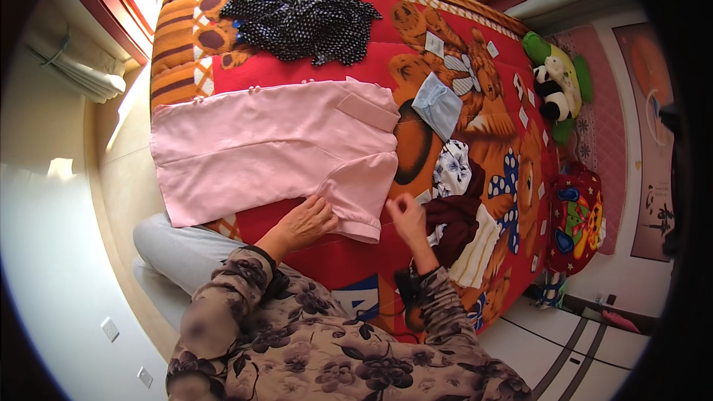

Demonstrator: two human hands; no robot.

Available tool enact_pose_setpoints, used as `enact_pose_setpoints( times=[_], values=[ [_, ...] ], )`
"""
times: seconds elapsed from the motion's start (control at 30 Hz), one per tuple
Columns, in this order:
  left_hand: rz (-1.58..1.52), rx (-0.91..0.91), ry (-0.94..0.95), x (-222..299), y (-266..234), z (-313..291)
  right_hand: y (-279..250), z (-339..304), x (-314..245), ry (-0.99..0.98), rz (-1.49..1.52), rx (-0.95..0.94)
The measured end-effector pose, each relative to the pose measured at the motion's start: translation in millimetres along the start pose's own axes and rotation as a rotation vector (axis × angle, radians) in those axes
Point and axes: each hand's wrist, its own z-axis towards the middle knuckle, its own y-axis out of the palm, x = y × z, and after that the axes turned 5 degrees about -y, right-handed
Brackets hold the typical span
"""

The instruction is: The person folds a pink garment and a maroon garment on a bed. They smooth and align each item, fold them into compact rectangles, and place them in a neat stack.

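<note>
A pink shirt (260, 141) is spread on the bed, folded lengthwise, its collar end to the right and its hem to the left. One short sleeve (360, 197) points toward me. My left hand (306, 220) rests at the sleeve's left side, its bent fingers closed on the cloth, which creases there. Just off the sleeve's right edge is my right hand (408, 220), fingers curled together. Whether cloth is between those fingertips cannot be made out.
Beyond the shirt lies a crumpled black dotted garment (301, 22). To the right are a folded light blue cloth (437, 106), a blue-and-white floral cloth (451, 167), a dark maroon garment (457, 226) and a cream one (477, 249). Plush toys (553, 85) and a red cushion (575, 215) line the far right.
</note>
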Motion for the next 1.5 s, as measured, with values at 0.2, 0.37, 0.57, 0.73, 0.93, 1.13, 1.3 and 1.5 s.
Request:
enact_pose_setpoints(
  times=[0.2, 0.37, 0.57, 0.73, 0.93, 1.13, 1.3, 1.5],
  values=[
    [0.040, -0.018, 0.033, 1, 8, 1, -3, 96, -33, -0.310, 0.280, -0.200],
    [-0.183, -0.023, 0.005, -2, -15, 7, 20, 143, -12, -0.109, 0.242, -0.569],
    [-1.142, -0.027, -0.603, -43, -51, 30, 18, 164, 9, -0.106, 0.219, -0.563],
    [-2.131, 0.627, -1.134, -80, -27, 32, 8, 168, 10, 0.276, 0.812, -0.606],
    [-2.006, 0.470, -1.238, -74, 6, 24, 1, 157, 6, 0.065, 0.685, -0.561],
    [-1.922, 0.444, -1.317, -71, -2, 26, 19, 145, 0, -0.149, 0.361, 0.224],
    [-1.881, 0.361, -1.336, -70, -14, 23, 12, 111, 6, -0.143, 0.023, 0.103],
    [-1.838, 0.441, -1.373, -62, -13, 34, 35, 100, 0, -0.136, -0.034, 0.248]
  ],
)
